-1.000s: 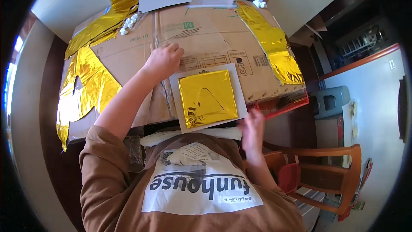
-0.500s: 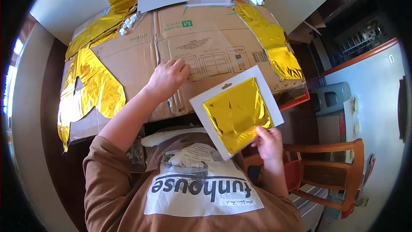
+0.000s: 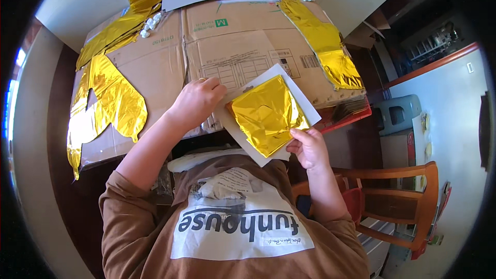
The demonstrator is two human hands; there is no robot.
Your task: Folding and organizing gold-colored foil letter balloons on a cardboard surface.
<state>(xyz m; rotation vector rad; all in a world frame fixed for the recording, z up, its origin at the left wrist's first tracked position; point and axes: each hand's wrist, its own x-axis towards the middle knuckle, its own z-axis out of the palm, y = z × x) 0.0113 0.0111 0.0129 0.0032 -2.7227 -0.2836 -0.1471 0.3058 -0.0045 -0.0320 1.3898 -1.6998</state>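
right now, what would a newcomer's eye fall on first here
Likely the shiny gold foil square on a pale card, front center, gripped at its lower right by the right hand. Next, more gold foil lies along the left and right sides of the brown cardboard.

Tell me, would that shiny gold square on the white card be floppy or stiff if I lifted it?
Probably floppy: the gold square wrinkles near the right hand's pinch. It looks thin, like folded foil, so likely light. The white card looks flat and straight-edged, so maybe stiffer.
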